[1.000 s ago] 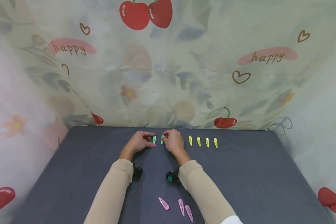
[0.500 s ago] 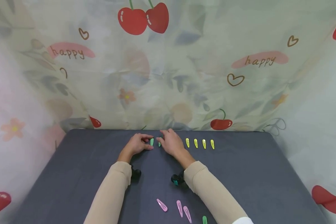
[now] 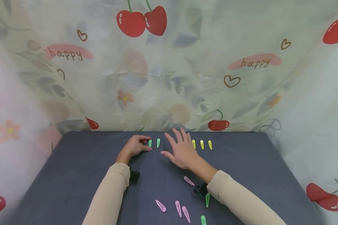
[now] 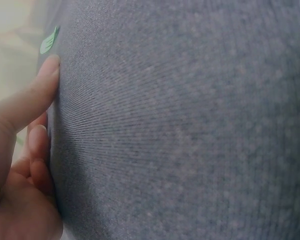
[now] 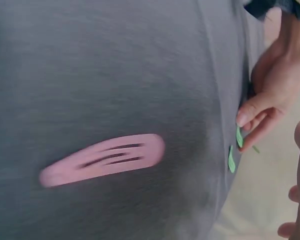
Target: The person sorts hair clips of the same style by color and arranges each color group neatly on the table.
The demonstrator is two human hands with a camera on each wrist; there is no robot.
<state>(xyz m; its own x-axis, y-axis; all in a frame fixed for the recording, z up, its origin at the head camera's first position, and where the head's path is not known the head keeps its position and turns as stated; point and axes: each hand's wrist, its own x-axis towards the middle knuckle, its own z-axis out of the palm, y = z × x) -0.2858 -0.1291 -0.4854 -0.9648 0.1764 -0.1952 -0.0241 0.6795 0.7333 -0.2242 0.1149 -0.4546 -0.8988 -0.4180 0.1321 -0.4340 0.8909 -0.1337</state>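
At the far edge of the table, my left hand [image 3: 135,146] holds a green snap hair clip [image 3: 150,143] between thumb and index finger, at its two ends. In the right wrist view this left hand [image 5: 272,97] shows from the side. A second green hair clip [image 3: 158,143] lies just right of it, untouched. My right hand [image 3: 183,152] is spread with straight fingers over the table, holding nothing. It partly covers the left end of a row of yellow hair clips [image 3: 202,144]. In the left wrist view a green clip [image 4: 49,42] shows beyond the thumb.
Nearer me lie several pink hair clips [image 3: 161,206], one of them [image 3: 189,180] beside the right wrist camera. Two more green clips [image 3: 207,200] [image 3: 203,220] lie by the right forearm. A printed curtain [image 3: 157,78] hangs behind the dark table [image 3: 73,175].
My right hand has left the second green clip and swung right, its fingers spreading. The left hand has stayed at its clip. The view has shifted slightly.
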